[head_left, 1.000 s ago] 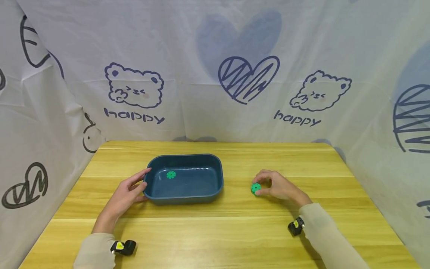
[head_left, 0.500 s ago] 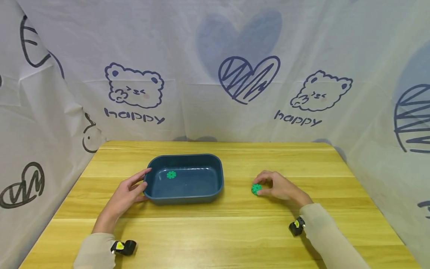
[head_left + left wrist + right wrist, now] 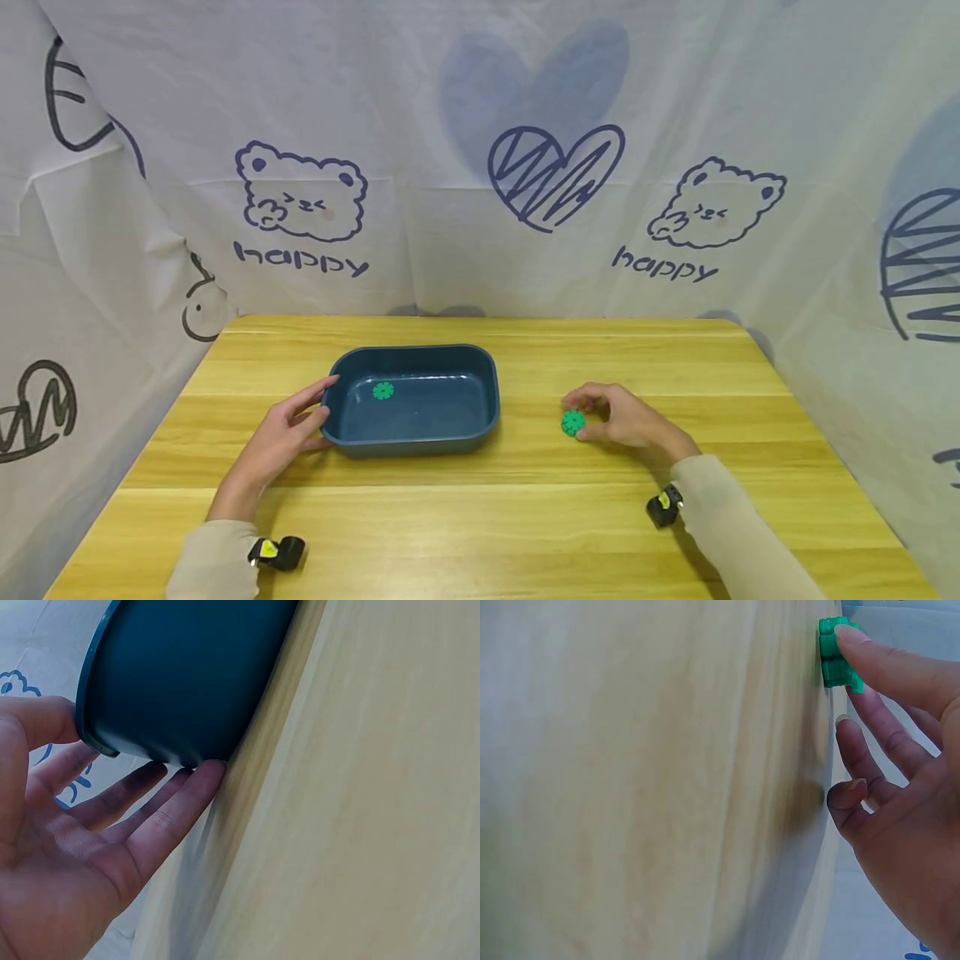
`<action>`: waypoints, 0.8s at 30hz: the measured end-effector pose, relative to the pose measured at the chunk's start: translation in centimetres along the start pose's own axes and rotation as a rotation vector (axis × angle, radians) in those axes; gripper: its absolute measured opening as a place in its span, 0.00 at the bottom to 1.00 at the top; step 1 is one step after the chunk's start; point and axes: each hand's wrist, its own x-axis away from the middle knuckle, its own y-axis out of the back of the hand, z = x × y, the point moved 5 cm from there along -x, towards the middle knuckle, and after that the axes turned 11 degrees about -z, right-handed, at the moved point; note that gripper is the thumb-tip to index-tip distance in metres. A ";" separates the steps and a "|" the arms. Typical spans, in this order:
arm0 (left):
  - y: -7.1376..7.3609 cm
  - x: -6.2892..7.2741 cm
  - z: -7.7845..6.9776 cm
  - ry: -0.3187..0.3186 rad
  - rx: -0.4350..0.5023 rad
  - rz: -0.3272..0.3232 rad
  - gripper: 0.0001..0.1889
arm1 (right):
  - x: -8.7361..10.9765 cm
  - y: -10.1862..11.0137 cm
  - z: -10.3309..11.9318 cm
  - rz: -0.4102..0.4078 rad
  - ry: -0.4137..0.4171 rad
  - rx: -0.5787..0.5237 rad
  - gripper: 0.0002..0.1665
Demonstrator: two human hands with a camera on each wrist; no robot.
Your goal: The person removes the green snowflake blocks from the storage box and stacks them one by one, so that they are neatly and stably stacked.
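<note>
My left hand (image 3: 281, 429) rests at the left end of a dark blue plastic basin (image 3: 416, 435). In the left wrist view its straight fingers (image 3: 180, 814) touch the basin's outer wall, and the thumb meets the rim. One green notched building disc (image 3: 383, 391) lies inside the basin, toward the back left. On the table to the right, my right hand (image 3: 618, 417) pinches a small stack of green notched building discs (image 3: 573, 422) between thumb and fingers. The right wrist view shows the thumb on the stack (image 3: 838, 654), low at the table surface; the other fingers are bent beneath it.
The light wooden table (image 3: 480, 533) carries the basin and the disc stack. White printed cloth (image 3: 450, 250) hangs behind the table's back edge and along both sides. Small black cameras (image 3: 277, 552) are strapped to both wrists.
The green disc stack has shifted and turned slightly in the right hand's fingertips, and the right thumb has moved a little. Left hand, basin and the disc inside it stay in place.
</note>
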 end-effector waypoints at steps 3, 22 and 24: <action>0.0 0.0 0.0 -0.002 -0.001 0.001 0.29 | 0.0 0.1 0.1 -0.010 -0.003 0.013 0.29; 0.0 -0.1 0.0 0.004 -0.017 -0.005 0.29 | -0.2 -0.1 0.1 -0.049 -0.012 0.016 0.28; 0.0 -0.1 0.0 0.006 -0.016 -0.005 0.29 | -0.2 -0.1 0.0 -0.047 -0.020 0.014 0.28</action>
